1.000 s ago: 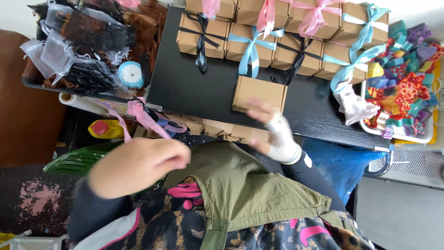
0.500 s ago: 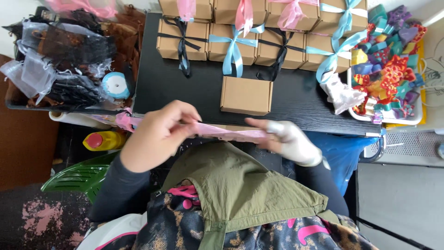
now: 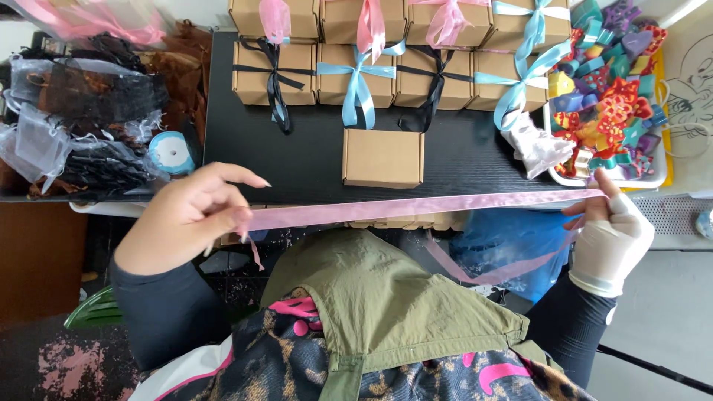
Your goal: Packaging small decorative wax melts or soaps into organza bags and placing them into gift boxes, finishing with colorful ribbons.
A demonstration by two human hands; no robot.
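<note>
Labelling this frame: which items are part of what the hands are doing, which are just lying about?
In hand:
- pink ribbon, stretched taut between left hand and gloved right hand
- plain brown box, no ribbon, nearest the ribbon

Lying about:
- ribbon-tied boxes in rows
- blue ribbon spool
- organza bags
- tray of colourful shapes

I see my left hand (image 3: pixel 189 215) bare above a dark sleeve, my right hand (image 3: pixel 610 241) in a white fingerless glove; at six o'clock, an olive apron over leopard print.
</note>
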